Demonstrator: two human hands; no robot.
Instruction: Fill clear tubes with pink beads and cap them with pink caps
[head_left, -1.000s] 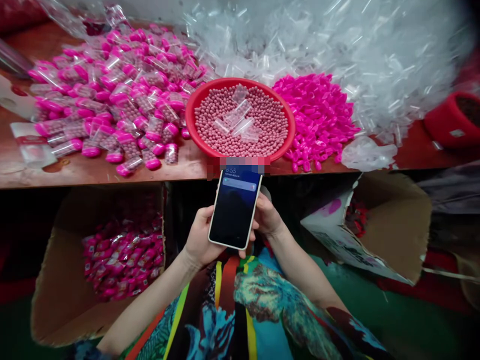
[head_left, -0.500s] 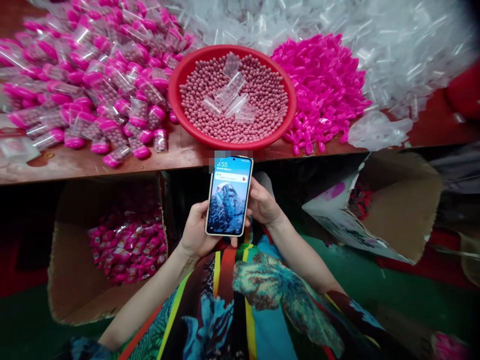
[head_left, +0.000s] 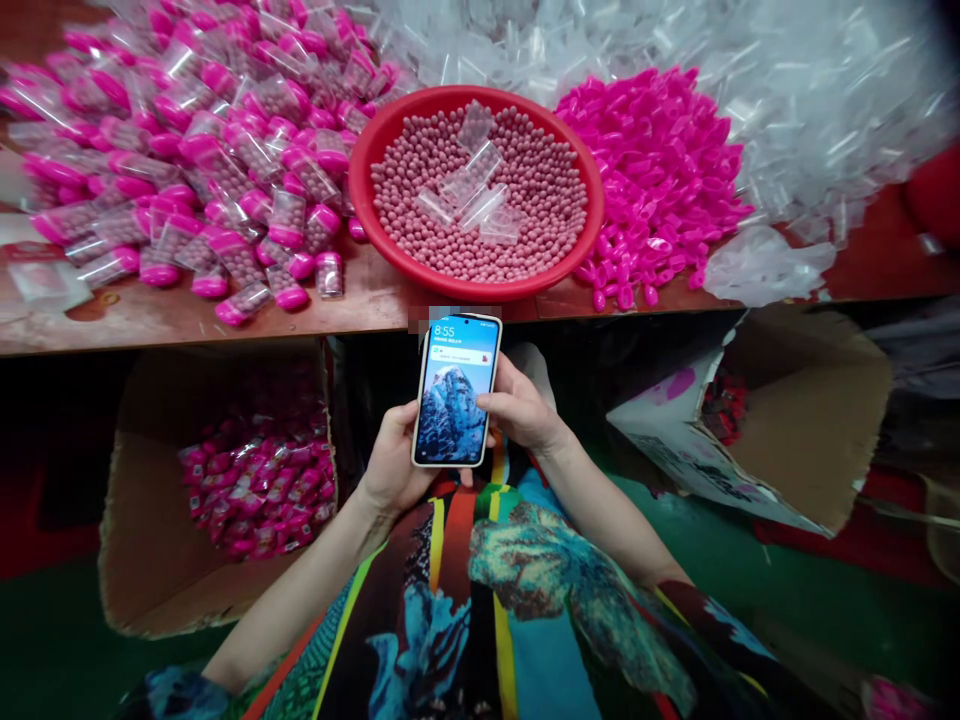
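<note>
A smartphone [head_left: 448, 425] with a lit screen and a snowy mountain picture is held upright in front of my lap. My left hand [head_left: 394, 460] grips its left side and lower back, with a fingertip showing under the bottom edge. My right hand [head_left: 529, 400] is closed around the right side, its thumb lying over the screen's right part. The fingers behind the phone are mostly hidden. Just beyond the phone, a red basin [head_left: 364, 215] of small pink balls [head_left: 427, 245] stands at the table edge, with several clear plastic tubes [head_left: 480, 200] lying on the balls.
On the table [head_left: 360, 310], filled pink-capped tubes [head_left: 225, 170] are heaped left, loose pink caps [head_left: 660, 190] right, and clear empty tubes [head_left: 810, 90] behind. Below stand a cardboard box [head_left: 142, 500] of pink packets [head_left: 262, 480] and another open box [head_left: 817, 420].
My right thumb has moved from the phone's edge onto its screen. The whole view has shifted slightly, so the table things appear farther right. The phone stays in both hands.
</note>
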